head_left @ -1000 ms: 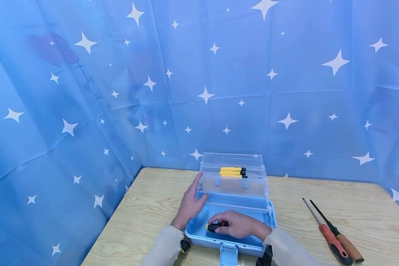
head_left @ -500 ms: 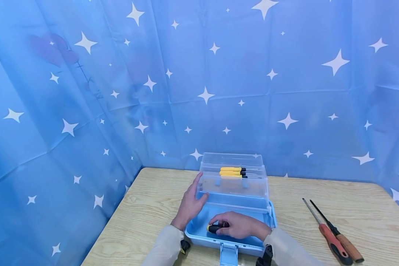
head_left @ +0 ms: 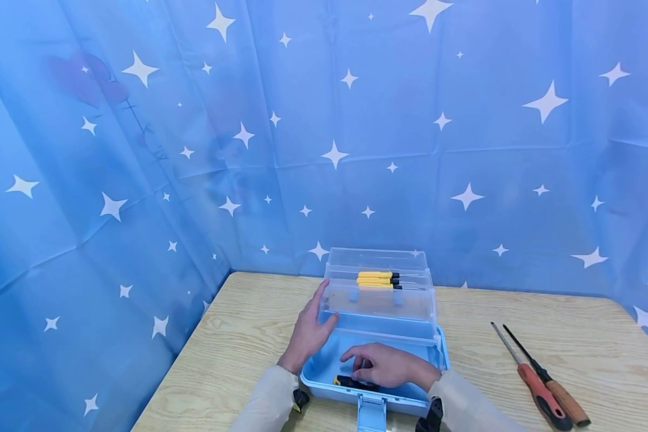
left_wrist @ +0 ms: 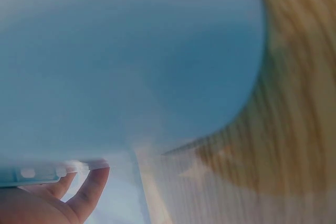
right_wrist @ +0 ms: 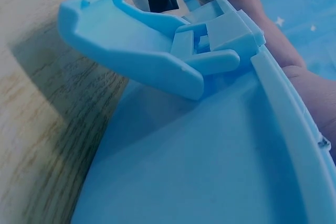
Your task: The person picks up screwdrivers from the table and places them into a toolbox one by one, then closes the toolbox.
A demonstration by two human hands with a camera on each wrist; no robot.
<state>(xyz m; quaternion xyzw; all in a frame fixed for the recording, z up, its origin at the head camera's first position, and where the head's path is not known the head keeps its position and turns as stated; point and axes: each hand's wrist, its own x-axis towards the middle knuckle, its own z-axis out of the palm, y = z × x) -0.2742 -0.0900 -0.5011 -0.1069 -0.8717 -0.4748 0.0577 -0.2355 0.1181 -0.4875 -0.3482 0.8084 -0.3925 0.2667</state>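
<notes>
A light blue toolbox stands open, its clear plastic trays raised at the back. My left hand holds the left side of the trays, thumb in front and fingers at the edge. Fingers of that hand also meet the clear plastic in the left wrist view. A short tool with a black handle and yellow end lies near the toolbox's front wall. Over it hovers my right hand, index finger stretched out, other fingers loosely bent, nothing visible in them. The tool's right end is hidden under this hand.
Several yellow-handled screwdrivers lie in an upper tray. To the right, a red-handled screwdriver and a wooden-handled one lie on the wood-grain table. The toolbox's latch hangs open at the front. A starry blue curtain backs the table.
My right hand has let go of the black-and-yellow tool, which now lies lower, closer to the toolbox's front wall. The right index finger has straightened. My left hand has not moved.
</notes>
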